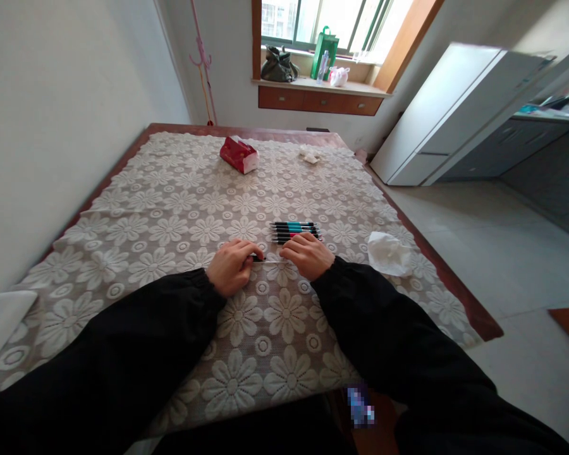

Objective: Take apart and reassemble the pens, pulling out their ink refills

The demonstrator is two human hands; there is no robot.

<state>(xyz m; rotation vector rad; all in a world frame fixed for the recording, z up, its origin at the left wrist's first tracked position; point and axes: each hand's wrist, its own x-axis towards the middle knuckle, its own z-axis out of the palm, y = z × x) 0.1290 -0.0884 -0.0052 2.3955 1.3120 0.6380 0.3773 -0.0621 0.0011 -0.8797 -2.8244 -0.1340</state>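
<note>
Plainly, both hands meet over one slim pen-like stick with a black end and a pale, thin shaft (265, 260), lying on the white floral lace tablecloth (171, 215) a little right of the middle of the table, nearer the person's edge than the far one. The left hand (231, 266) is curled closed, pinching the black end; the right hand (307, 254) lies with fingers bent over the pale end, touching it, though how firmly it grips cannot be told.

Such a stick should be light, stiff and smooth, so it would roll easily on the cloth. A pinch at each end, as here, looks like the surest hold. The thin shaft may bend or snap if forced.

Just beyond the right hand lies a row of black pens with teal and pink grips (296, 232), about five, though the exact count is hard to read. One crumpled white tissue (387, 253) sits toward the right edge, one red tissue packet (239, 154) near the far edge, and one small white scrap (310, 154) beside it.
</note>
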